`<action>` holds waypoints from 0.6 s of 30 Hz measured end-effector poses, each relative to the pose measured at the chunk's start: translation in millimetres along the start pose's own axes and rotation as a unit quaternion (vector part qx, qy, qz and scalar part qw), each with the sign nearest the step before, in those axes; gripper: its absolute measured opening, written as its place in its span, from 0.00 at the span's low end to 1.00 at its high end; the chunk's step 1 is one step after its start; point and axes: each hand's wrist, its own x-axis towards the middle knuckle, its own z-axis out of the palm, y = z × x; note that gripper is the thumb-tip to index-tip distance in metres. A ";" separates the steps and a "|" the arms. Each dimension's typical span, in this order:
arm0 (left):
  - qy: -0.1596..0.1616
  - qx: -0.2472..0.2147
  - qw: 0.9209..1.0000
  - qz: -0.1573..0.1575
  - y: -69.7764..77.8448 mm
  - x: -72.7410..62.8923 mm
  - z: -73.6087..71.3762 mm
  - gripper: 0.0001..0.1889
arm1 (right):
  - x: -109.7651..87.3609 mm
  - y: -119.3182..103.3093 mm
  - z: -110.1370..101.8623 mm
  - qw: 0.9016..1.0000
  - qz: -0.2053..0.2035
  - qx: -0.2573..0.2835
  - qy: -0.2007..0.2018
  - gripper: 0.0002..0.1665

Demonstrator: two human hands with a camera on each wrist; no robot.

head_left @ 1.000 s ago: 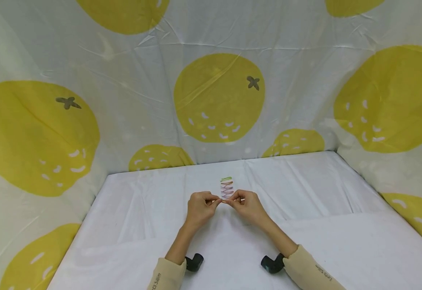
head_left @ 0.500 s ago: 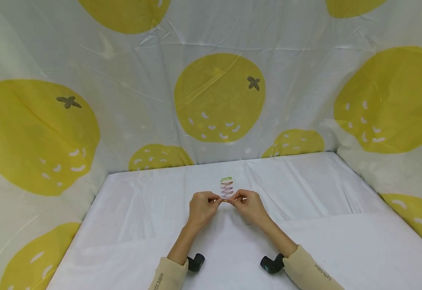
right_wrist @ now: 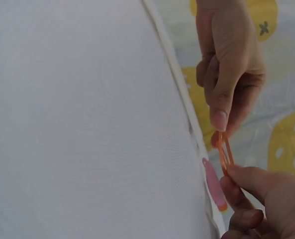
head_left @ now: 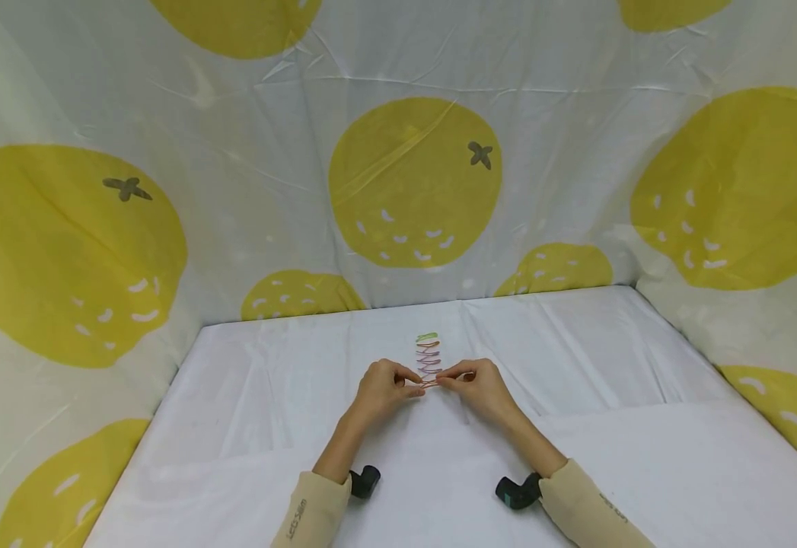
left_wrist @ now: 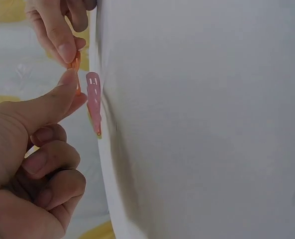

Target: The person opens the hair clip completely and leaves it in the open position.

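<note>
Both hands hold an orange snap hair clip (right_wrist: 224, 152) between them, one at each end. My left hand (head_left: 380, 390) pinches one end between thumb and forefinger, its other fingers curled in, as the left wrist view shows. The opposite end is pinched by the thumb and fingertips of my right hand (head_left: 482, 390). In the right wrist view the clip's strips stand apart with a narrow gap. Just beyond the hands, a pink hair clip (left_wrist: 93, 97) lies on the white-covered table at the near end of a row of clips.
The row runs away from me, with several pink and purple clips, an orange clip (head_left: 428, 345) and a green clip (head_left: 428, 336) farthest off. White cloth covers the table (head_left: 631, 457). A lemon-print curtain (head_left: 562, 183) rises behind and at both sides. Black wrist cameras (head_left: 518, 493) sit at the cuffs.
The hands have drawn slightly apart, and more of the orange hair clip shows between them. Its strips now look spread, where earlier it looked thin and flat. The row has stayed put.
</note>
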 end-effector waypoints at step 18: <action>-0.031 0.078 0.996 -0.016 1.0 15.5 3.1 0.10 | 4.8 17.4 2.0 1.000 -0.026 0.015 0.006 0.04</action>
